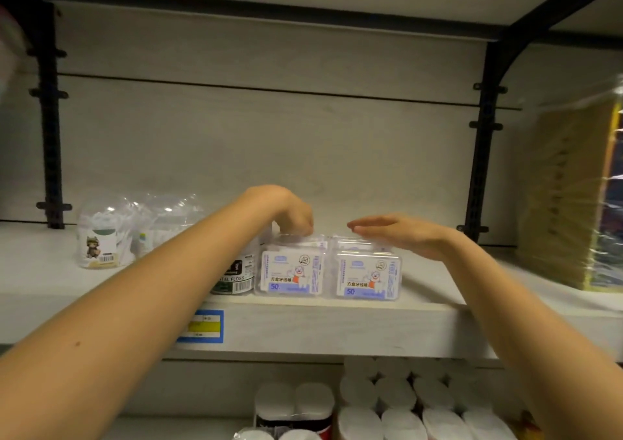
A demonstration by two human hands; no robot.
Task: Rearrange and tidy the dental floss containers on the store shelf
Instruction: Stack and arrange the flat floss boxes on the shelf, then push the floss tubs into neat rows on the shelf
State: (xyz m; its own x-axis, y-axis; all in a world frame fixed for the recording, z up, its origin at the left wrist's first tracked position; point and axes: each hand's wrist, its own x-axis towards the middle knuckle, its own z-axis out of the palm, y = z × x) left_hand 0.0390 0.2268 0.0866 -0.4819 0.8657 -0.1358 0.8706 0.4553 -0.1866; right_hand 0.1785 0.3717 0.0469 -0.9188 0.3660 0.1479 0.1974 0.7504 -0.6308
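1. While the left hand point(290, 215) bends down at the wrist, its fingers point(301, 228) curl close together. Their tips meet the top rear edge of the left floss box point(288, 271), but I cannot tell whether they pinch the lid or only press on it.
2. The right hand point(404, 235) is flat, its fingers point(365, 225) straight and close together. They point toward the left hand's knuckles, with a small gap between the two hands.
3. Directly under those straight fingers stands the right floss box point(367, 276). The fingers lie just over its lid, and contact cannot be made out.
4. Both boxes are clear and upright with labels facing out, just beside each other near the front edge of the shelf point(320, 328).
5. Beneath both sets of fingertips, more clear lids of the same kind show behind the two front boxes.
6. Left of the curled fingers, half hidden by the left forearm, a dark floss jar point(237, 279) stands just beside the left floss box.
7. Farther left, beyond that forearm, clear tubs point(101, 237) stand on the same shelf.
8. Below the fingers, a price tag point(201, 326) sits on the shelf's front lip, partly covered by the forearm. Lower still are white paper rolls point(391, 395).
9. Well to the right of the right wrist stands a yellow packet point(566, 196) in clear wrap.
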